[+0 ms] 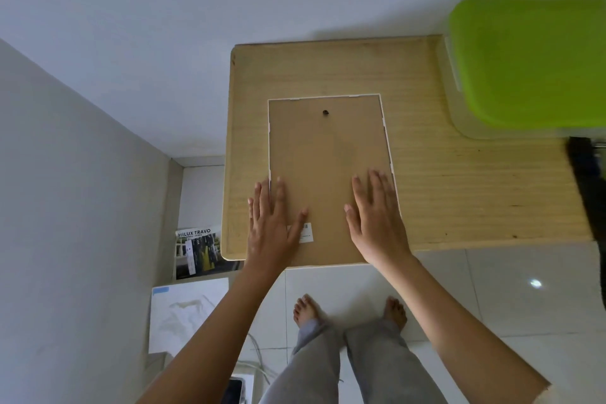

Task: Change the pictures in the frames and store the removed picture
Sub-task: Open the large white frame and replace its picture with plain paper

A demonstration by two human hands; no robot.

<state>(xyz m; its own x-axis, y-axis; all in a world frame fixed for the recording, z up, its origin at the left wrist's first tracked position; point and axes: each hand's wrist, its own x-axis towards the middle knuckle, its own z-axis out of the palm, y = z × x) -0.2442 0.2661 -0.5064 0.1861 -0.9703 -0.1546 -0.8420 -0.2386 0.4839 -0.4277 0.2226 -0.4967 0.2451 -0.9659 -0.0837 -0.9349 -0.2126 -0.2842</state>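
Spanning the upper and left field, pale walls (98, 75) meet at a corner beside the wooden counter (459, 190), whose rounded left edge stands clear of the left wall. White floor tiles (492, 289) run below the counter's near edge. A green-lidded box (531, 62) fills the counter's far right corner, and a dark object (587, 180), blurred, lies at the right margin. Bare wood remains between box and frame and beyond the frame's far edge. The frame (328, 157) lies face down at the counter's near edge, brown backing up, a thin white rim showing along three sides, a small hanger hole near the far edge and a white label (306, 233) near the front. The left hand (272, 223) rests flat and spread across the frame's left rim, fingers partly on the counter; the right hand (377, 220) lies flat and spread on the backing just inside the right rim. Neither grip closes on anything. A printed brochure (196, 252) sits below the counter's left corner.
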